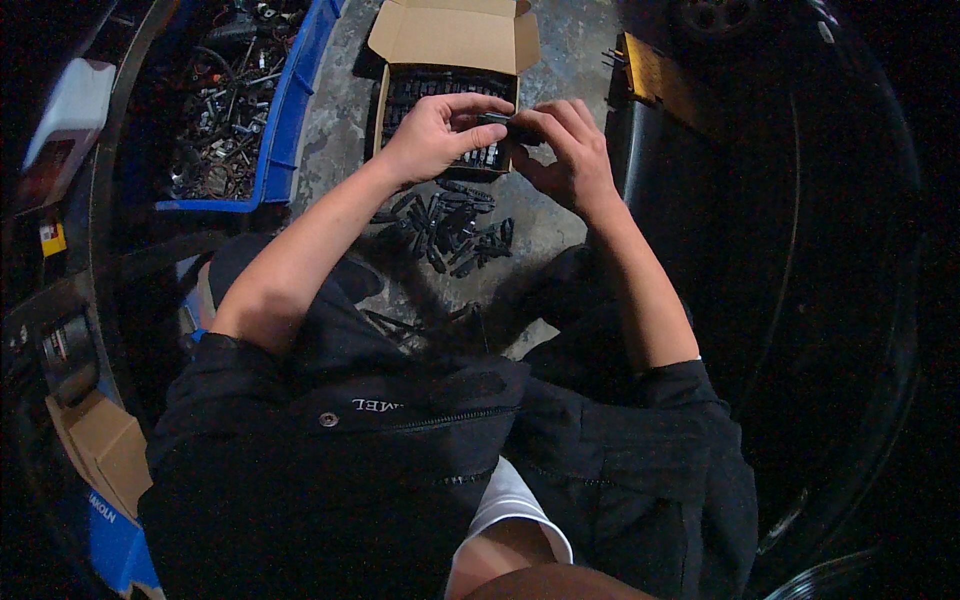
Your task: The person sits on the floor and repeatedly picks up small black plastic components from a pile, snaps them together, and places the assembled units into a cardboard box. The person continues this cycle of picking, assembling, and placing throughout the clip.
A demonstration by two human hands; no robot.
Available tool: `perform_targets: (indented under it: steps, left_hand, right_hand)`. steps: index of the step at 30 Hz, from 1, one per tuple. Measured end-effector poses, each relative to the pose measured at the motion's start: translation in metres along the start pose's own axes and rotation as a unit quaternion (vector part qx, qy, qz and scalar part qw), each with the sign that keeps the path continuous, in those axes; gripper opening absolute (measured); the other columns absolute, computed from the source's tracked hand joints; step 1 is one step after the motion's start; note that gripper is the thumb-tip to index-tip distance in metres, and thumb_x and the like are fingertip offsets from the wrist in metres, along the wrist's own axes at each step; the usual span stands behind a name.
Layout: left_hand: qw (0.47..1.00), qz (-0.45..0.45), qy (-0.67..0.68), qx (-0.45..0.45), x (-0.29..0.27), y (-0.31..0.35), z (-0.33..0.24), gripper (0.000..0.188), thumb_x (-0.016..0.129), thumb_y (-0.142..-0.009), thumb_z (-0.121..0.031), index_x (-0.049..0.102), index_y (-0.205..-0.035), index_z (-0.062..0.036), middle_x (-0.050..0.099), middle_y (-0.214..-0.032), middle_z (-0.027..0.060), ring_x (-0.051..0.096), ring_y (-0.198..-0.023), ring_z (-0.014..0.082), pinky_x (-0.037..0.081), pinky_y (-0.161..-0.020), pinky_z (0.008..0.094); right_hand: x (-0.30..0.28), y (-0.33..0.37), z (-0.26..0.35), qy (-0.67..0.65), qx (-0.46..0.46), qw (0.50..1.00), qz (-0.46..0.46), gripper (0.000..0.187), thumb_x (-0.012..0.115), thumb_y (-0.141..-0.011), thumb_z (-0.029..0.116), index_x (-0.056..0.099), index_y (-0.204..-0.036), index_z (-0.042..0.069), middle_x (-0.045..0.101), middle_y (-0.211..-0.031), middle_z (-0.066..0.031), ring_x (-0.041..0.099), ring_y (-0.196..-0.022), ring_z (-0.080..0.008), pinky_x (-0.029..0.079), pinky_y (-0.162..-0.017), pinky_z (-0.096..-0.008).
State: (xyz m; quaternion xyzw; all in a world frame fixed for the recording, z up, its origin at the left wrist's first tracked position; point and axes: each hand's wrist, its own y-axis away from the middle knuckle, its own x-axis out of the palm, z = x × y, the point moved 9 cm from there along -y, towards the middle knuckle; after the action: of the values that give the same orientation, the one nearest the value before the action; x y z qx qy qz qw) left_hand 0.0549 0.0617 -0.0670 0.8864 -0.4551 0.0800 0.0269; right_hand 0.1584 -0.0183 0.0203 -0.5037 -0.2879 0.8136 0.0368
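Observation:
Above an open cardboard box (455,37), my left hand (435,138) pinches a small dark part (495,118) between thumb and fingers. My right hand (570,155) meets it from the other side, its bent fingertips closed on the same part. Too little of the part shows to tell its kind. Inside the box, small black pieces (425,88) stand packed in rows, some with pale ends; my hands cover part of them. Just below the box, a loose heap of small black elongated pieces (455,225) lies on the concrete floor (335,130).
On the left stands a blue bin (283,110) full of mixed bolts and metal scrap. A yellow panel (645,68) leans at the upper right, beside a large dark surface. Several more dark pieces lie between my legs. A brown carton (105,445) sits at the lower left.

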Motion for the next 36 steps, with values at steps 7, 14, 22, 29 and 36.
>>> perform_targets:
  steps: [7,14,22,29,36]
  left_hand:
    - [0.999,-0.037,0.006,0.003,-0.003,0.000,0.002,0.031,0.071,-0.092,-0.013,0.066,-0.120,-0.0004,0.069,-0.114,0.0078,0.064,-0.106,0.0142,0.051,-0.096,0.0302]
    - [0.999,-0.040,-0.002,-0.012,0.000,0.004,0.013,0.028,0.071,-0.091,-0.011,0.068,-0.118,-0.0012,0.071,-0.110,0.0075,0.065,-0.103,0.0143,0.051,-0.095,0.0302]
    - [0.998,-0.057,0.027,-0.001,-0.003,0.001,0.016,0.027,0.070,-0.093,-0.015,0.068,-0.117,-0.0016,0.071,-0.106,0.0062,0.066,-0.098,0.0125,0.052,-0.089,0.0269]
    - [0.996,-0.083,0.033,-0.031,-0.011,-0.001,0.014,0.033,0.071,-0.092,-0.023,0.068,-0.118,-0.0026,0.071,-0.105,0.0054,0.065,-0.094,0.0097,0.052,-0.085,0.0250]
    - [0.998,-0.055,0.006,-0.017,-0.005,-0.002,0.005,0.038,0.073,-0.091,-0.027,0.068,-0.118,-0.0008,0.071,-0.104,0.0066,0.065,-0.094,0.0110,0.053,-0.085,0.0273]
  right_hand:
    - [0.005,-0.001,0.001,-0.017,0.036,0.999,0.003,0.046,0.076,-0.068,0.011,0.061,-0.112,0.009,0.058,-0.097,-0.0092,0.057,-0.089,-0.0308,0.051,-0.075,-0.0399]
    - [0.015,0.008,0.001,-0.026,0.045,0.999,0.014,0.040,0.077,-0.068,0.002,0.064,-0.107,0.006,0.060,-0.092,-0.0096,0.059,-0.083,-0.0287,0.052,-0.070,-0.0371]
    - [0.009,0.004,-0.005,-0.051,0.045,0.998,0.018,0.038,0.077,-0.070,0.003,0.066,-0.106,0.006,0.061,-0.091,-0.0093,0.061,-0.085,-0.0265,0.053,-0.072,-0.0353]
    - [0.007,0.004,-0.027,-0.162,0.141,0.976,0.033,0.032,0.077,-0.084,0.013,0.069,-0.114,0.005,0.067,-0.100,-0.0082,0.065,-0.089,-0.0175,0.052,-0.079,-0.0276]
    - [0.044,0.031,-0.066,-0.489,0.378,0.785,0.026,0.032,0.073,-0.090,0.021,0.068,-0.112,-0.002,0.068,-0.090,-0.0042,0.060,-0.079,-0.0098,0.048,-0.070,-0.0244]
